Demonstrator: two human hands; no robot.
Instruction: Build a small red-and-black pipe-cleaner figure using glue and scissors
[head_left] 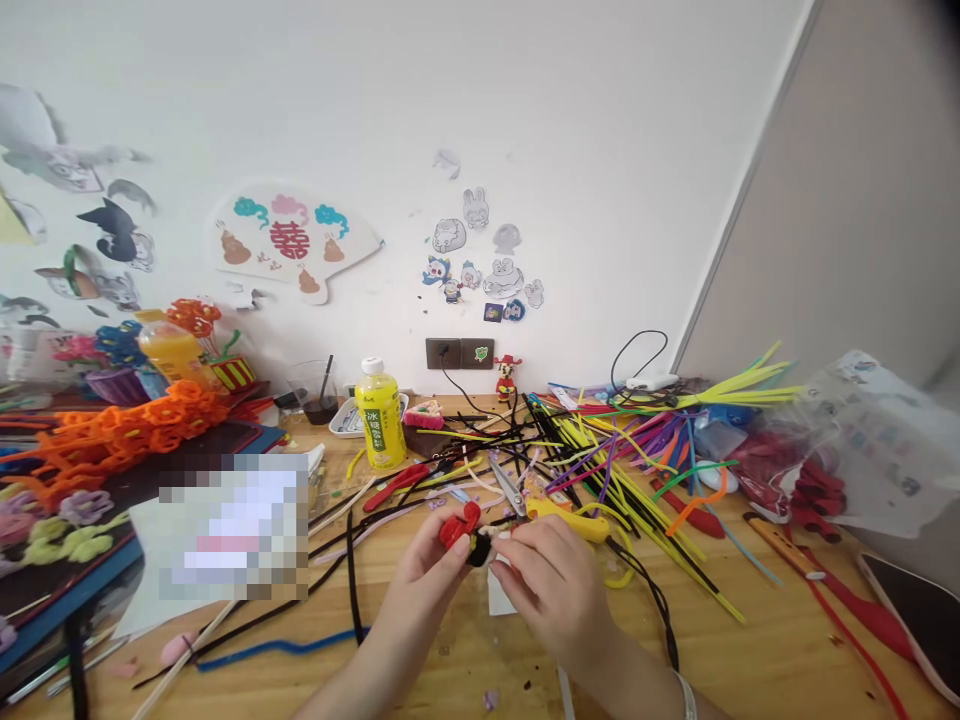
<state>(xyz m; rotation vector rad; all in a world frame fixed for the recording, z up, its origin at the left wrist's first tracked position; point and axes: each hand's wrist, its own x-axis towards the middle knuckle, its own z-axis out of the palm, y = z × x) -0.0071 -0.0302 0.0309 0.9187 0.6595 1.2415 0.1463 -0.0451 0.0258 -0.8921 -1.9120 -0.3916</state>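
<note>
Held figure: a small figure (pixel 463 527) sits above the bench (pixel 450 690), between the two hands; our fingers cover part of it, so we cannot make out its full shape.
Yellow tool: the yellow tool (pixel 589 522) is partly hidden behind our right hand (pixel 559 590).
Left-side sheet: pixel blocks mask much of the paper (pixel 142 575); we cannot read it.
Right edge: the frame cuts off a dark-screened device (pixel 919 620).
Fuzzy stems: the fuzzy stems (pixel 622 515) tangle too thickly for us to count.
Bottles: two, one yellow bottle (pixel 384 420) and one orange bottle (pixel 171 350).
Standing figurine: one red-hatted figurine (pixel 507 380), by the wall.
Figure's look: bright red and fuzzy at one end, black lower down, pale beside our right fingertips.
Left hand: our left hand (pixel 424 570) pinches the red part, thumb against fingers.
Right hand: thumb and fingertips are drawn together on the pale edge.
</note>
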